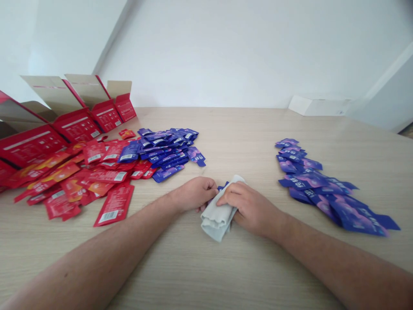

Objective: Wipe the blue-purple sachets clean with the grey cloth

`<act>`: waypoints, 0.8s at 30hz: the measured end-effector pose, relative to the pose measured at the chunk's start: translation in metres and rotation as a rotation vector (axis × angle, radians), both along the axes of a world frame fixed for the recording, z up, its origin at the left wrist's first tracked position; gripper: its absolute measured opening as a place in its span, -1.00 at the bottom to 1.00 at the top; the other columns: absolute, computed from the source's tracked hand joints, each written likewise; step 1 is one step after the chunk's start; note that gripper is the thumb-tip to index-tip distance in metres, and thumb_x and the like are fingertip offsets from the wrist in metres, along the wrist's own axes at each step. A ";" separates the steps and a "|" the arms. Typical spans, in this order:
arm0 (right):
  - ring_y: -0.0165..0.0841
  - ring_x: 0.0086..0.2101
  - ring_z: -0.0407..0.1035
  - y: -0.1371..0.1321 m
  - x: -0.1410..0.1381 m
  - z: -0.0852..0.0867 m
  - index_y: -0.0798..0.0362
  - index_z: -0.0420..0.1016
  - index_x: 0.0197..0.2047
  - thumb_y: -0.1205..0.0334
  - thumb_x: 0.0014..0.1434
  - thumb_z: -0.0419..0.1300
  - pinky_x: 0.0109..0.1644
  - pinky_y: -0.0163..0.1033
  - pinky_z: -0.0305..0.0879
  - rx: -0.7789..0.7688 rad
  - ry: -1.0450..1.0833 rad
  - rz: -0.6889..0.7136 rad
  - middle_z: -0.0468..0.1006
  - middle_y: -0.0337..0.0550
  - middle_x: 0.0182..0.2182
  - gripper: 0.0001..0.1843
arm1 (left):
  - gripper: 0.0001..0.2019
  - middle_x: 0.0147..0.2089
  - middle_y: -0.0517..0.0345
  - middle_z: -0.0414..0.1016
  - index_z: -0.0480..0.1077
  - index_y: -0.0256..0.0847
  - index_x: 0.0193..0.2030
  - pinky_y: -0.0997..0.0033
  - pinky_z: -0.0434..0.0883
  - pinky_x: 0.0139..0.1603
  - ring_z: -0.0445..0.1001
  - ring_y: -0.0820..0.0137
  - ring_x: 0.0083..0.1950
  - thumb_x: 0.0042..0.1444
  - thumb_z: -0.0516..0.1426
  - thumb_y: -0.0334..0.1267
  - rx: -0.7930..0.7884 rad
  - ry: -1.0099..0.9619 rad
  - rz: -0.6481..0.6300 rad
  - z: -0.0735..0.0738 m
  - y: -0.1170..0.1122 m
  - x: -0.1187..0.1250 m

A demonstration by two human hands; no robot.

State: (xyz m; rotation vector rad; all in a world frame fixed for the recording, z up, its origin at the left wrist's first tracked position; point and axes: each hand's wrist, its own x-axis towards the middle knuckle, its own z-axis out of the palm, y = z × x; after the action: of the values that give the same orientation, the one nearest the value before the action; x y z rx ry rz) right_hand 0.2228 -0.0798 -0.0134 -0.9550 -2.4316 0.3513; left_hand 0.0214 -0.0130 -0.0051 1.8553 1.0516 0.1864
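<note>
**Right hand (251, 206) clamping a cloth (217, 215), left hand (197, 193) pinching a blue packet (220, 188)**

So here's where I'm sitting with this. My right hand is closing firmly on the folded pale cloth, fingers bending over the top of it, and there's no real gap showing in that grip. The rest of the cloth is bunching up and hanging out loose on my side.

My left hand is curling in from the other side, thumb and fingers coming together on the end of the blue packet. I'm not seeing the whole pinch, since the cloth is covering most of the packet; only a bit of blue and purple is poking out between my hands. The two hands are working close together, around the middle of the table (245, 146), well short of its far edge.

Round about: a heap of blue packets (167, 148) is lying just beyond my left hand, and its left side is overlapping a messy spread of red packets (111, 209) toward the table's left side. Open red boxes (77, 125) are standing in a row behind those, running up to the far edge. More blue packets (322, 183) are overlapping in a line toward the right edge, and a white box (319, 106) is sitting by the far right corner.
</note>
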 end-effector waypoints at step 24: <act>-0.23 -0.10 0.30 -0.003 -0.003 0.003 -0.01 0.50 -0.03 0.54 0.03 0.17 0.04 -0.12 0.24 -0.023 -0.024 0.125 0.48 -0.12 -0.17 -0.56 | -0.76 -0.63 0.31 0.33 0.31 -0.18 -0.36 0.58 0.26 -0.71 0.35 0.49 -0.65 0.19 0.00 -0.08 -0.006 -0.011 -0.031 -0.002 0.001 -0.001</act>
State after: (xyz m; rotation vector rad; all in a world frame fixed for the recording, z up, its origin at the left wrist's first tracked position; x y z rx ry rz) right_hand 0.2202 -0.0825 -0.0103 -0.8229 -2.5212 0.4144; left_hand 0.0201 -0.0117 -0.0070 1.8616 1.0141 0.1747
